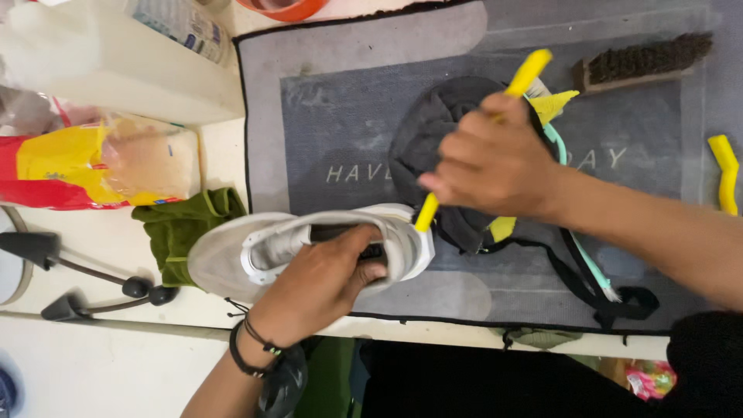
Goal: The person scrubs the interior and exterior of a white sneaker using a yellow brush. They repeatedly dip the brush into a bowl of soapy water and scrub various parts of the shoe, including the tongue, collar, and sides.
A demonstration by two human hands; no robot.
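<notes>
Under both hands lies a large grey mat [325, 116] with a black edge, and it covers most of the light table [116, 248]. Above the left hand, at the far corner, stands a big white plastic container [108, 62], and below it a red and yellow plastic bag [93, 166] lies on the table.

The left hand [321, 282] is closed around a white and grey sneaker [255, 251]; the fingers go inside the opening and the thumb presses on the outside. The shoe is held on its side, over the near edge of the mat, with its toe pointing away from the right hand. The right hand [491, 162] is closed around a yellow brush handle [526, 73], and the lower end of the handle touches the heel part of the sneaker. I cannot see the bristles, so I cannot tell how they meet the shoe.

Just behind the right hand there is a dark cloth [429, 124] in a heap, with black straps below it. A green cloth [182, 224] lies beside the toe of the shoe. Far from the right hand, at the top of the mat, rests a wooden brush [642, 62] with dark bristles, and at the right edge another yellow handle [726, 170].

As I judge it, the cleaning of the shoe is in the middle: the heel is being worked now. The upper looks already pale, but how much dirt remains I cannot tell, and the second shoe is not visible
</notes>
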